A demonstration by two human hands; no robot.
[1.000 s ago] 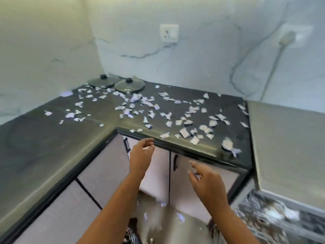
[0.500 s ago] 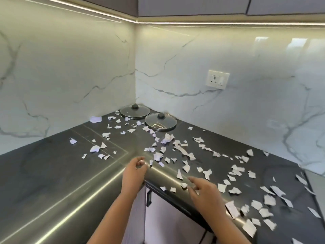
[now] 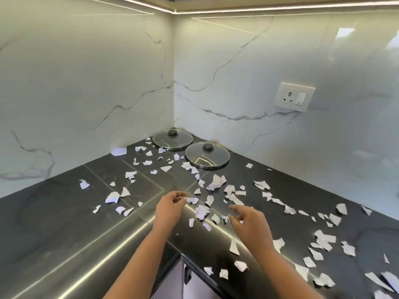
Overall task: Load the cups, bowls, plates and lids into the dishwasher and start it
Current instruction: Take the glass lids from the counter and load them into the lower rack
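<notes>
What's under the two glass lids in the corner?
The near lid and the far lid lie flat on the dark countertop. Through the glass only counter and reflections show, no pot. Anything under the black knobs and metal rims is hidden.

glass lids (image 3: 172, 139): 2 | hands (image 3: 170, 209): 2 | wall socket (image 3: 294, 97): 1 | paper scraps (image 3: 217, 182): many

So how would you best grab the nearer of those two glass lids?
By the black knob at its centre, coming straight down from above. The lid lies flat, rim against the counter, so the raised knob is the one part fingers can close around.
</notes>
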